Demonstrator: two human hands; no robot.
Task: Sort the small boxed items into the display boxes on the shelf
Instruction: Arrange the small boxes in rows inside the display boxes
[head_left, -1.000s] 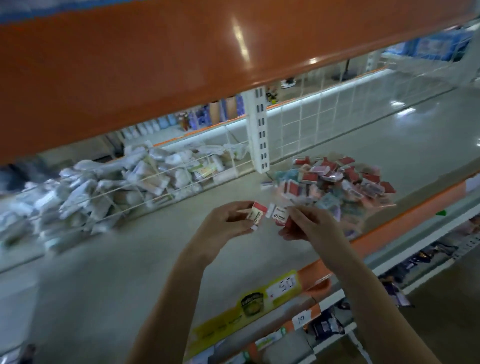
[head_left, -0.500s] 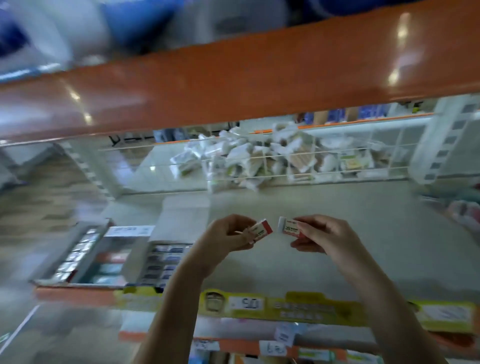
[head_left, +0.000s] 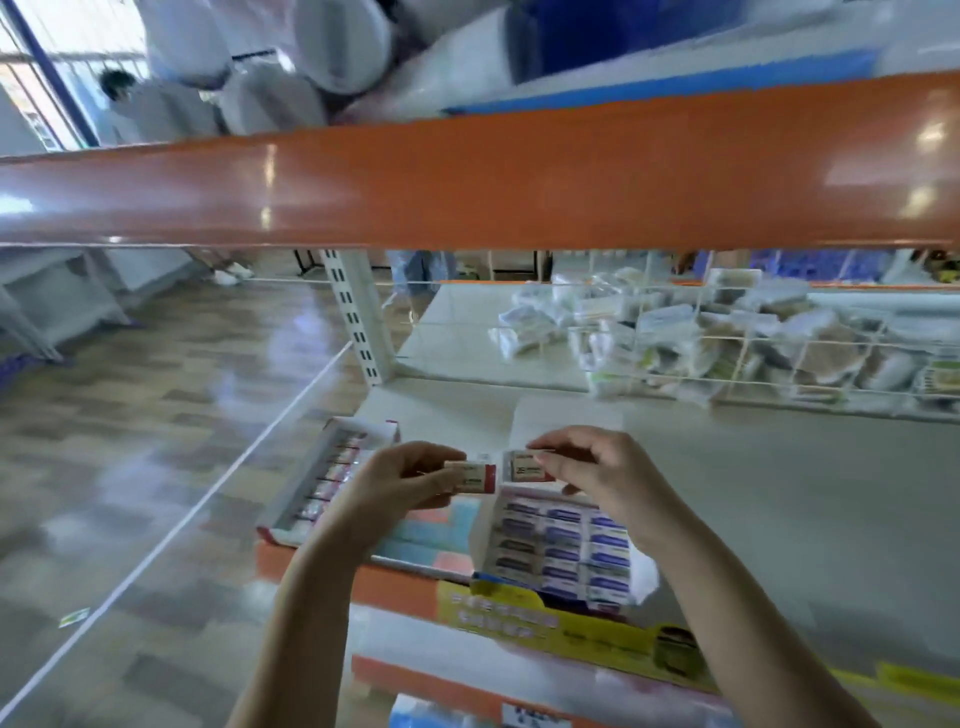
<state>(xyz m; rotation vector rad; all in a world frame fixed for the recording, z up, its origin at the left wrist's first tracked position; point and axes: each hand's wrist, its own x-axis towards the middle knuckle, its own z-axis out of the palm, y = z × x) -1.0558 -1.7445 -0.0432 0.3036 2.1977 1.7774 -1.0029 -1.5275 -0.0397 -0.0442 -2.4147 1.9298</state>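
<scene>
Both forearms are bare to the frame's bottom edge, with no sleeves, gloves or watch showing, and the left hand and right hand wear no visible rings.

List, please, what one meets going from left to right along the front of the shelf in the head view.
Display box with red-edged items → left hand → its small box → right hand's small box → right hand.

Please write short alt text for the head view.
Two hands each pinch a small red-and-white box, left hand and right hand, above open display boxes at the shelf edge, under an orange beam.
</scene>
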